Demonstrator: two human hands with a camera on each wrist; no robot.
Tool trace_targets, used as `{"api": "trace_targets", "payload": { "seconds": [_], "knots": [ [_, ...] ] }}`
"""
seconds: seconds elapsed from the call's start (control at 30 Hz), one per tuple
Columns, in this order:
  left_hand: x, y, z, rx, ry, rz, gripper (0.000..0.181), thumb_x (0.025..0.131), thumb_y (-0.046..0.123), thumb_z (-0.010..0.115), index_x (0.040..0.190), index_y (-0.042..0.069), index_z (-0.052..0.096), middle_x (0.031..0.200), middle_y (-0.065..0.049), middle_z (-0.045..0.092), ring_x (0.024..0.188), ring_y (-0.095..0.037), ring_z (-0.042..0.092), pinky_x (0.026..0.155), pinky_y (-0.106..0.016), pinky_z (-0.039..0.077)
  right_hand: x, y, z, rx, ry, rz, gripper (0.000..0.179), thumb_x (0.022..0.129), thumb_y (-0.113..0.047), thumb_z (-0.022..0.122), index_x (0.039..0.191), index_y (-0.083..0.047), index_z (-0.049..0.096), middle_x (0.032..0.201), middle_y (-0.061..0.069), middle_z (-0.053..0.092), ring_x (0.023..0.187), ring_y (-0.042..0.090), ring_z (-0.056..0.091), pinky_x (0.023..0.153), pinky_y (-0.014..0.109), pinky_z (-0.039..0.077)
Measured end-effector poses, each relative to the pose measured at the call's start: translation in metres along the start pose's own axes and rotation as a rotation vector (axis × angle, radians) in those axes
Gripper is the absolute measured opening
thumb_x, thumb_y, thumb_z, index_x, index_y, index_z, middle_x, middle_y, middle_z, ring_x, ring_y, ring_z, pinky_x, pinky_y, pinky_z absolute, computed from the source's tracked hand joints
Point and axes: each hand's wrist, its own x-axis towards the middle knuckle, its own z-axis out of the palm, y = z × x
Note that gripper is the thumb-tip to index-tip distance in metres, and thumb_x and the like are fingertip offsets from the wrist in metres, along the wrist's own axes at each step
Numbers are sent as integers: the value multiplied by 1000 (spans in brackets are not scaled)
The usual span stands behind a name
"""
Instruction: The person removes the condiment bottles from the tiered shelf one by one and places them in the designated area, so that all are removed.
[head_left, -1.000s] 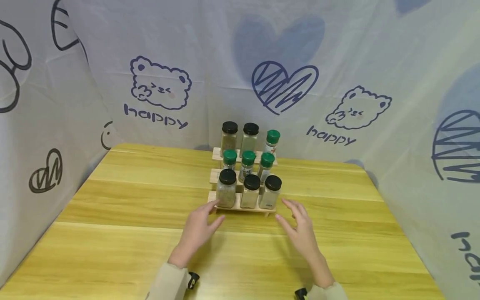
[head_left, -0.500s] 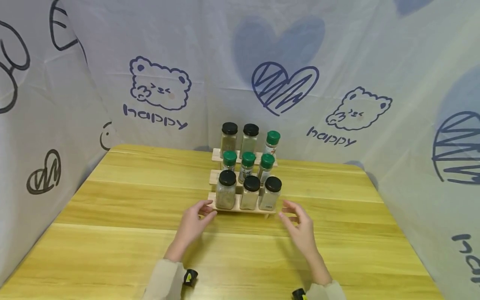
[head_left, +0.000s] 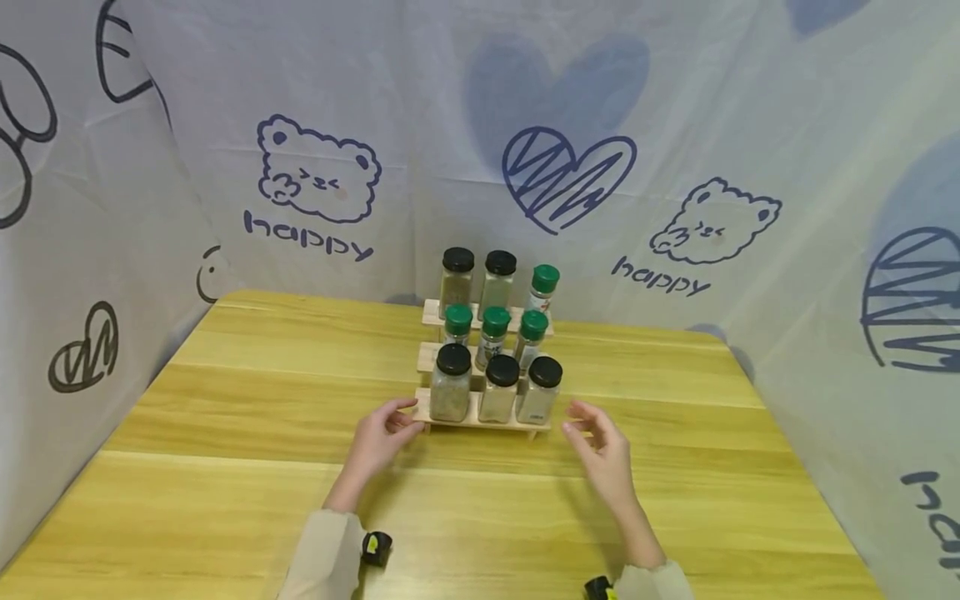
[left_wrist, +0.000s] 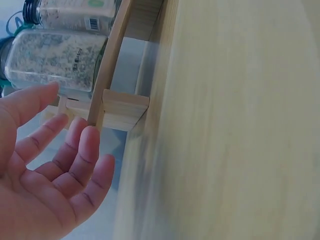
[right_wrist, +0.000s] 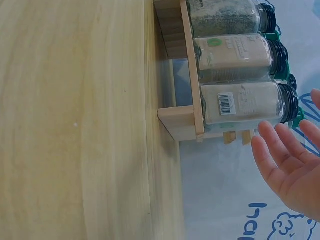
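Observation:
A three-tier wooden spice rack (head_left: 423, 357) stands at the middle of the table, loaded with spice jars. Its lowest tier holds three black-capped glass jars, among them the left jar (head_left: 450, 396), the middle jar (head_left: 498, 400) and the right jar (head_left: 537, 402). My left hand (head_left: 378, 437) is at the rack's lower left end, fingers loosely bent; in the left wrist view the fingertips (left_wrist: 90, 137) lie close to the shelf edge, contact unclear. My right hand (head_left: 606, 454) hovers just right of the rack, fingers relaxed and apart from it, holding nothing.
Green-capped jars (head_left: 493, 337) fill the middle tier. Two black-capped jars (head_left: 456, 287) and a green-capped one (head_left: 543, 287) stand on top. The wooden table (head_left: 225, 467) ends at a patterned cloth (head_left: 450, 108) behind and along both sides.
My left hand has shifted left, from in front of the left jar to the rack's left end. The right hand has moved slightly rightward. Rack and jars stay in place.

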Motion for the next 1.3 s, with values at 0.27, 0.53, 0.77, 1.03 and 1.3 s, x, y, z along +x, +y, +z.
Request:
{"api": "trace_targets", "payload": {
  "seconds": [0.27, 0.53, 0.77, 1.03, 1.3],
  "knots": [
    [9, -7, -1, -37, -30, -84, 33, 83, 10, 63, 114, 0, 58, 83, -8, 59, 74, -18, 55, 63, -28, 46, 4, -3, -1, 28, -15, 13, 28, 79, 15, 55, 107, 17, 51, 93, 7, 58, 76, 7, 55, 61, 16, 48],
    [14, -10, -3, -80, -68, -122, 33, 85, 11, 61, 115, 0, 58, 87, -9, 60, 76, -20, 55, 60, -29, 47, 8, -1, -1, 26, -19, 50, 29, 80, 13, 56, 109, 16, 51, 95, 18, 58, 77, 8, 55, 60, 17, 48],
    [18, -14, 0, -163, -119, -161, 35, 86, 9, 59, 119, -2, 55, 84, -11, 60, 65, -22, 56, 55, -30, 48, 16, -3, -1, -16, -39, 88, 32, 82, 5, 58, 112, 13, 51, 100, 24, 57, 85, 14, 54, 64, 16, 46],
    [21, -20, -3, -229, -162, -226, 38, 87, 10, 58, 123, 0, 52, 87, -11, 62, 64, -17, 56, 57, -29, 48, 29, -5, 4, 0, -38, 76, 34, 81, 7, 59, 113, 15, 50, 103, 29, 56, 89, 33, 53, 67, 16, 45],
    [21, -17, -5, -271, -169, -289, 39, 85, 7, 59, 124, 3, 52, 84, -11, 65, 57, -13, 54, 53, -27, 46, 44, -4, 7, -4, -30, 74, 38, 78, 9, 62, 114, 14, 51, 104, 29, 56, 92, 40, 50, 68, 20, 45]
  ]
}}
